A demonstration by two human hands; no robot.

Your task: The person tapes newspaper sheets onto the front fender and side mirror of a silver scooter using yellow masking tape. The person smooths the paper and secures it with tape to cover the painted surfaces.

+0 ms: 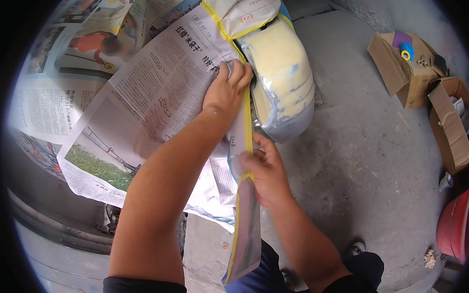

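Observation:
Newspaper sheets (159,87) cover a surface that appears to be part of a vehicle. Yellow masking tape (248,119) runs along their right edge. My left hand (228,88) presses its fingertips on that edge, with its fingers a little apart. Just right of it juts a side-mirror housing (280,67), coated in patches of cream filler over grey. Below the housing, my right hand (269,172) pinches a taped newspaper strip (247,227) between thumb and fingers. The strip's lower end hangs over my leg. What lies under the paper is hidden.
On the right, a cardboard box (418,80) carries a blue-and-yellow tape roll (406,52). An open cardboard box (450,127) stands beside it, above a red tub (456,220). Concrete floor (354,142) stretches between. A vehicle panel (60,265) shows at lower left.

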